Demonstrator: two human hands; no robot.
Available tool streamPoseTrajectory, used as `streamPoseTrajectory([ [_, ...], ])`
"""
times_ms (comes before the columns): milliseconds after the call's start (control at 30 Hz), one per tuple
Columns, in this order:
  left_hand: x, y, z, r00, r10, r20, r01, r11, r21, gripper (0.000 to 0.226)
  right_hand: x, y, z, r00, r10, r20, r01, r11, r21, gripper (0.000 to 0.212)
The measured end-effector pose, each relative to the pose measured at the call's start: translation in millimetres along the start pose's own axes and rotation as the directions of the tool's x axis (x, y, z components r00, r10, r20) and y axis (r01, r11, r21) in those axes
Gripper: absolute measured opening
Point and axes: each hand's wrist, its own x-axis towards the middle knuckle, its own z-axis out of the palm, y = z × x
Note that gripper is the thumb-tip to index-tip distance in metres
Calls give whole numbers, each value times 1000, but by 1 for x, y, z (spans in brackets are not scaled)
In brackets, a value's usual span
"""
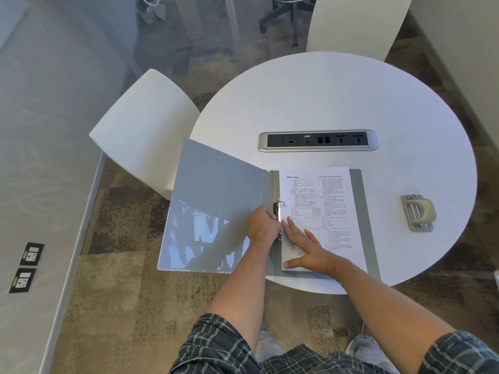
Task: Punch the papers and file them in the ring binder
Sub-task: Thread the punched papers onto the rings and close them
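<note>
Grey plastic covers of the ring binder (216,206) lie open at the table's (324,98) near edge, where the left hand (263,225) is curled around the metal ring mechanism (278,211). Just right, the right hand (305,245) presses flat and spread on the papers (321,211), gripping nothing; the hole punch (418,212) sits well apart. If the rings snap shut misaligned, they could tear the holes or pinch a finger.
</note>
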Motion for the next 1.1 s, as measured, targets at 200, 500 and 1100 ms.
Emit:
streamPoseTrajectory([
  [200, 11, -5, -2, 997, -56, 58, 65, 984, -168, 40, -1, 1, 1, 999, 33, -5, -32, 998, 45, 109],
  [500, 5, -14, -4, 987, 80, 142, -44, 970, -239, 5, -1, -1, 0, 998, 57, -15, -55, 994, 95, 111],
  [1100, -18, -32, 1, 947, 276, 163, -252, 956, -152, 11, 4, 9, 8, 995, -10, -94, 14, 999, 37, 111],
])
